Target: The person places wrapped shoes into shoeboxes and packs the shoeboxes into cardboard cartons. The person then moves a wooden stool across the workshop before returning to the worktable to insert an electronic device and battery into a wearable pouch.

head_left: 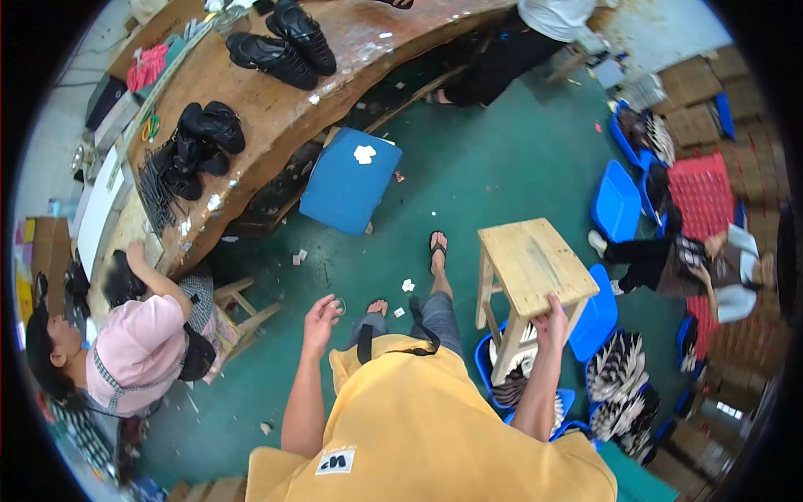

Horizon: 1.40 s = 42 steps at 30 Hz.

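A square wooden stool is held up at the right by my right hand, whose fingers grip the near edge of its seat. My left hand is raised over the green floor, left of my body, with its fingers partly curled and apart and nothing visible between them. A blue-topped stool with white scraps on it stands beyond my hands, beside the long workbench. Below the wooden stool, blue baskets with shoe parts are partly hidden by its legs.
A long brown workbench with black shoes curves across the upper left. One person sits at the left, another stands at the top, a third is at the right. Blue bins line the right side.
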{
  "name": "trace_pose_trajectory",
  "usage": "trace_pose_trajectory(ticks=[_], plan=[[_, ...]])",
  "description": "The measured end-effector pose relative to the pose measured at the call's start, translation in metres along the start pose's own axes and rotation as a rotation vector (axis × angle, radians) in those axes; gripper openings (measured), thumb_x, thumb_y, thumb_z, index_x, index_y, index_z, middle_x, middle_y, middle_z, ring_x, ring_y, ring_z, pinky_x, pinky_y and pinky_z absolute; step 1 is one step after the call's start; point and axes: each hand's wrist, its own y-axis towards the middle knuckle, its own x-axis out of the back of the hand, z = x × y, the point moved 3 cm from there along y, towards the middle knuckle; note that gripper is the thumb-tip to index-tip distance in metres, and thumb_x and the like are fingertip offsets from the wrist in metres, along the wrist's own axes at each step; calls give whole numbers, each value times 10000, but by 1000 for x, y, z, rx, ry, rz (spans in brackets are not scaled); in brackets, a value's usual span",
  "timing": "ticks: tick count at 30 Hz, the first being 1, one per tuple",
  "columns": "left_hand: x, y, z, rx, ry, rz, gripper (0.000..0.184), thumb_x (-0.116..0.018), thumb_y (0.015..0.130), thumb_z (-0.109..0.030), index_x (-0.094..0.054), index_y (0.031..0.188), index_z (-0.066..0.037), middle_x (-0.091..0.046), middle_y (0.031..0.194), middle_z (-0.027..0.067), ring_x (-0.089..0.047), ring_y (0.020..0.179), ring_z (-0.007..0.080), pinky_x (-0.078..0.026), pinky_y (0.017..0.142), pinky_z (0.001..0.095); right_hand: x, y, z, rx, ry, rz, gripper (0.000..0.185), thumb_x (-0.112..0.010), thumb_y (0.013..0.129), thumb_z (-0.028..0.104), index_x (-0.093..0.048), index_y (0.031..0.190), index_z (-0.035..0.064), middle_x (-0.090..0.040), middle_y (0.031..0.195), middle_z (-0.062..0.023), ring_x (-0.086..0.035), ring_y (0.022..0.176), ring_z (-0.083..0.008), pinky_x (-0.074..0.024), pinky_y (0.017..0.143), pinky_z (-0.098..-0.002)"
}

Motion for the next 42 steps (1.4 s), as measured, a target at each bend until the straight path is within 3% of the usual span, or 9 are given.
trace_pose_trajectory(ticks=[4, 8, 14, 24, 28, 31, 34, 37, 42], plan=[[-22, -11, 57, 204, -177, -464, 443, -588, 1021, -261, -542, 1407, -48, -673, 1208, 75, -651, 1024, 150, -519, 850, 299, -124, 192, -5, -85, -19, 148, 583, -739, 883, 260, -501, 1359, 23, -614, 1291, -170, -660, 1119, -333, -580, 882, -480], [-60, -86, 166, 607, -171, -690, 128, -536, 867, -141, -658, 849, -108, -570, 737, 12, -538, 610, 176, -417, 505, 327, -247, 300, -3, -144, 67, 296, 643, -756, 860, 208, -461, 1405, 39, -554, 1369, -145, -607, 1209, -339, -555, 946, -500], [-150, -125, 110, 612, 147, -601, 425, -638, 966, -211, -601, 1342, -16, -684, 1035, 51, -623, 840, 136, -505, 723, 282, -382, 398, -22, -318, 155, 568, 591, -684, 906, 280, -480, 1422, 74, -524, 1438, -110, -522, 1307, -287, -406, 1105, -463], [-192, -164, 132, 596, -186, -754, 489, -636, 991, -281, -541, 1411, -50, -665, 1245, 89, -657, 1007, 186, -522, 854, 361, -430, 391, -101, -354, -126, 452, 568, -546, 994, 300, -414, 1500, 79, -470, 1506, -169, -476, 1368, -333, -387, 1131, -511], [-205, -206, 230, 542, -56, -819, 432, -646, 970, -276, -634, 1308, -7, -718, 982, 70, -646, 863, 141, -519, 784, 305, -344, 345, -154, -1, -919, 1196, 239, -576, 1005, 330, -644, 965, 104, -582, 692, 46, -511, 527, -117, -385, 451, -311], [-199, -245, 295, 611, -242, -823, 508, -664, 921, -369, -651, 1264, 6, -686, 1228, 215, -663, 1139, 305, -494, 998, 367, -284, 254, -186, 1030, -1918, 1555, 267, -630, 821, 233, -695, 915, -9, -700, 915, -248, -656, 919, -468, -526, 828, -529], [-159, -281, 347, 291, -305, -1001, 461, -643, 952, -334, -644, 1264, 5, -685, 1236, 201, -670, 1124, 293, -503, 978, 374, -236, 82, -221, 424, -1778, 1486, 252, -654, 820, 222, -744, 934, 16, -726, 920, -218, -716, 950, -306, -553, 855, -399], [-86, -328, 292, -72, -428, -1171, 419, -615, 998, -273, -605, 1323, -8, -695, 1236, 164, -679, 1100, 246, -522, 934, 360, -181, -177, -265, 559, -1768, 2334, 255, -678, 912, 218, -732, 1065, 21, -738, 947, -94, -696, 866, -178, -545, 806, -313], [-3, -417, 196, -777, -1156, -618, 522, -440, 1081, -373, -540, 1362, 55, -642, 1285, 195, -618, 1196, 244, -521, 974, 346, -87, -502, -309, -1867, -1386, 2336, 374, -538, 1034, 254, -670, 1099, -90, -721, 927, -205, -711, 809, -250, -571, 737, -349]])
